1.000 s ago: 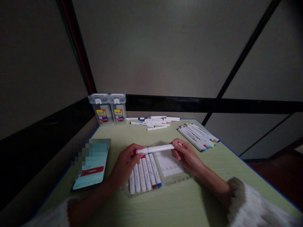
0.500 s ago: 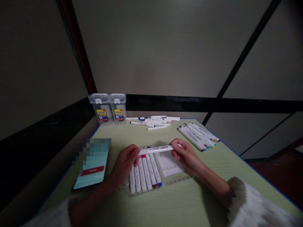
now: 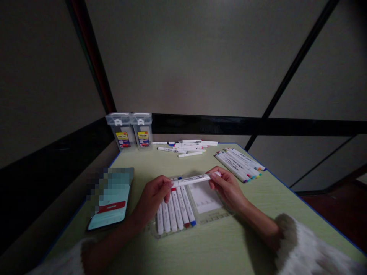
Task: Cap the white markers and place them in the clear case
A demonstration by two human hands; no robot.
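From where I stand, the person holds one white marker (image 3: 193, 179) crosswise over the far end of a clear case (image 3: 216, 218) on the bench (image 3: 212, 252). The left hand (image 3: 156, 194) pinches one end between thumb and fingers; the right hand (image 3: 228, 187) pinches the other, a pale pinkish tip poking out past its thumb. The printing along the barrel faces up. I can't tell whether it touches the row (image 3: 174, 214) of white markers below, which lies side by side in the case's left half, a brown-red and a blue end at the near right. White paper (image 3: 205, 198) shows in the other half. A lit phone (image 3: 111, 206) lies left of the left hand. Farther back, two lidded tubs (image 3: 123, 139) stand side by side at the left, a loose pile (image 3: 189, 147) of markers lies right of them, and a neater bunch (image 3: 239, 164) lies near the right edge.
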